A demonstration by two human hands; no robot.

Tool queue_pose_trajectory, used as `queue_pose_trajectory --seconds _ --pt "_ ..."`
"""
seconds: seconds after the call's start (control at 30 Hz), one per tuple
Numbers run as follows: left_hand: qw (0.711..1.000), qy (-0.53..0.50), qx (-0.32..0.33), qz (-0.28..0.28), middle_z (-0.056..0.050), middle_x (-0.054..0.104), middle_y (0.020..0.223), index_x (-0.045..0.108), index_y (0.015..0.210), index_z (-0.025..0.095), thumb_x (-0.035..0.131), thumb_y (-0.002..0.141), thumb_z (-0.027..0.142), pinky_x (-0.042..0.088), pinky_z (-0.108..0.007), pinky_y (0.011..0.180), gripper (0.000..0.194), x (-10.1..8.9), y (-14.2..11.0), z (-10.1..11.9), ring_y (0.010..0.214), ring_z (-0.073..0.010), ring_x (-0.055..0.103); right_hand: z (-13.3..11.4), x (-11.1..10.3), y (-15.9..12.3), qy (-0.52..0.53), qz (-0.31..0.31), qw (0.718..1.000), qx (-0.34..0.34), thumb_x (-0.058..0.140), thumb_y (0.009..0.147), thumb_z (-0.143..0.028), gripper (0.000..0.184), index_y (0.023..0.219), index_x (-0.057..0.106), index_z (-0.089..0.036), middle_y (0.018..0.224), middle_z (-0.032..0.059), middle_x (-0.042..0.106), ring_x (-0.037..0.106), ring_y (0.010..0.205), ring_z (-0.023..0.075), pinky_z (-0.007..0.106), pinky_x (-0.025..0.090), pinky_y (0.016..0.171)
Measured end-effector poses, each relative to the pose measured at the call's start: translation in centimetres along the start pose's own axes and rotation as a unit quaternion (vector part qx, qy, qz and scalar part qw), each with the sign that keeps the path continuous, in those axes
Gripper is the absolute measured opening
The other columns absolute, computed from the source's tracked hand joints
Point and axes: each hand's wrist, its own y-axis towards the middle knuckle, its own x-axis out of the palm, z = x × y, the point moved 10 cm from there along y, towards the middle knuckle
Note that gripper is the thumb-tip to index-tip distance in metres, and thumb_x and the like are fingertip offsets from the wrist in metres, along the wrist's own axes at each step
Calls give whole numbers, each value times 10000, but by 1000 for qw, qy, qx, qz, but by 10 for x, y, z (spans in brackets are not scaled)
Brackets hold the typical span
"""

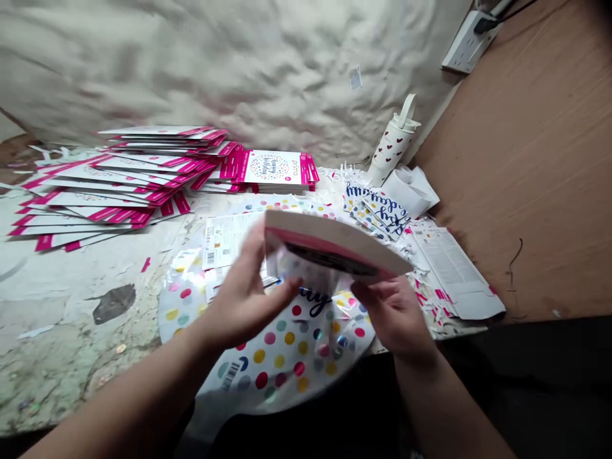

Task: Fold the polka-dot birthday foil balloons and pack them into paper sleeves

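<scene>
Card packet (329,233) above spotted balloon (287,363), cupped at one end by left hand (241,309), pinched opposite by right hand (404,322). Looks light, creasable; best held by side edges.

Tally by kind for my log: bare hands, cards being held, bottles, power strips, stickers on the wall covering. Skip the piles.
Hands: 2 (left hand, right hand)
Held card: 1
Bottle: 1
Power strip: 1
Wall sticker: 1
Total: 6
</scene>
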Motion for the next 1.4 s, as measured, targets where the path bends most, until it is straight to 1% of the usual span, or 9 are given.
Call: queue_pose_trajectory --seconds 0.27,0.47,0.6,0.67,0.73,0.83,1.0,1.2,1.4 --pt "957 -263 -125 -12 -64 605 1109 377 1276 247 672 743 221 526 -357 811 609 2 -12 -21 986 -229 593 -13 -1 1 -60 -3 998 0 729 683 -325 491 1129 524 -322 948 14 665 636 823 215 338 537 667" --pt "920 -292 -238 -108 -43 689 861 658 867 147 619 786 325 508 -245 709 200 16 -20 -32 843 -193 625 -21 -4 34 -90 -34 995 -31 568 820 -383 201 894 621 -203 763 20 646 608 711 169 298 499 639" --pt "840 -364 -363 -175 9 585 521 592 694 129 566 787 420 353 -164 397 307 50 -46 -59 417 -75 485 -19 -4 39 -334 36 936 -109 487 869 -310 183 868 609 -174 791 42 619 562 686 155 298 474 650" --pt "816 -376 -407 -168 29 515 436 549 642 129 575 763 434 314 -165 375 329 62 -61 -72 363 -67 437 -16 26 25 -414 -30 894 -169 477 864 -205 145 899 614 -175 855 59 623 570 781 171 308 471 727" --pt "813 -366 -427 -149 27 518 445 533 645 130 592 744 430 351 -178 406 321 68 -72 -80 388 -80 465 -7 56 7 -441 -116 868 -196 442 867 -140 189 910 624 -170 857 67 629 574 827 178 302 470 755" --pt "824 -348 -427 -134 30 523 459 529 662 135 589 743 416 383 -192 432 299 71 -78 -79 414 -90 476 -3 75 -8 -458 -138 853 -210 433 874 -132 201 903 630 -156 837 73 632 579 820 180 298 474 746" --pt "850 -316 -405 -117 45 500 454 517 636 146 570 754 390 363 -178 426 276 65 -73 -69 426 -87 473 0 81 -10 -505 -142 822 -220 437 857 -108 193 818 624 -137 812 88 621 575 811 198 313 464 736" --pt "842 -312 -423 -125 36 532 464 513 688 149 549 767 416 405 -192 427 281 69 -76 -72 422 -98 497 4 76 -7 -505 -167 826 -187 410 866 -112 195 851 598 -159 777 55 623 570 721 161 263 449 659" --pt "854 -295 -408 -130 34 524 439 513 625 149 551 771 367 397 -169 418 266 66 -69 -62 413 -86 495 -6 107 -19 -635 -191 701 -262 416 805 -70 198 683 543 -161 660 56 551 496 600 174 269 351 519"
